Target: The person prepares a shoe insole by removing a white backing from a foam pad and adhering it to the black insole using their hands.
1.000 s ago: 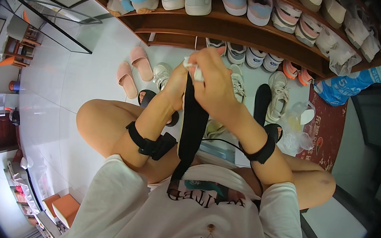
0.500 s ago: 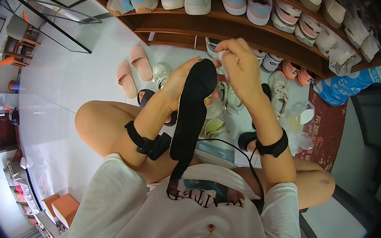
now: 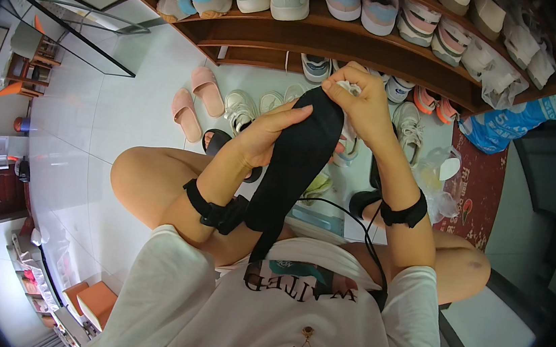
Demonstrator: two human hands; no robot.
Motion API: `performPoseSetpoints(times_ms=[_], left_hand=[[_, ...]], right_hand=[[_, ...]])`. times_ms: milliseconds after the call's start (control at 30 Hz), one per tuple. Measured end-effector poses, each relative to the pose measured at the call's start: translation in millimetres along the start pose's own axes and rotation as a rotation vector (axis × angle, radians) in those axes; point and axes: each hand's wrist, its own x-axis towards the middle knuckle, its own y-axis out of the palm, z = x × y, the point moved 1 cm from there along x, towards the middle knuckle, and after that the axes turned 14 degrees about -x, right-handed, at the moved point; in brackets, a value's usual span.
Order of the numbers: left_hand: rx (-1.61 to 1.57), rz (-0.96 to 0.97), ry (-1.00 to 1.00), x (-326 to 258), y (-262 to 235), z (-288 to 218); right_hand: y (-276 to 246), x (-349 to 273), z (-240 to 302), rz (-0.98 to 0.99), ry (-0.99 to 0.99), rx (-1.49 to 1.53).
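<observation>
A long black shoe-shaped piece [image 3: 304,152] is held up in front of my chest, its flat, matte face toward me and its rounded broad end away from me. My left hand [image 3: 270,129] is wrapped round its left side, the thumb lying on the dark face. At the far right corner my right hand [image 3: 360,101] pinches the edge between thumb and fingers. Something white and crinkled [image 3: 349,86] shows by the right fingers; I cannot tell whether it is a wipe in them or a thing behind. A dark strip hangs below the near end toward my lap.
Beyond my hands stands a brown wooden shoe rack [image 3: 259,34] with several pairs of shoes. Pink slippers [image 3: 206,91] and white sneakers [image 3: 240,110] lie on the tiled floor. At right are a clear plastic bag [image 3: 436,180], a red mat [image 3: 473,187] and a blue package [image 3: 517,124].
The black piece has tilted, its far end swinging to the right. My right hand has come down from above onto its far edge, and my left thumb now lies across its face.
</observation>
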Motion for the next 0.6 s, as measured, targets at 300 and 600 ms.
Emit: performPoseSetpoints(times_ms=[300,600], left_hand=[[-0.384,0.043,-0.032,3.6,3.4,0.3],[-0.269,-0.194,0.251,10.0,0.1,0.1]], right_hand=[[-15.0,1.0,9.2,-0.345,0.109,-0.090],[42.1,-28.9,36.2,-0.268,-0.106,-0.103]])
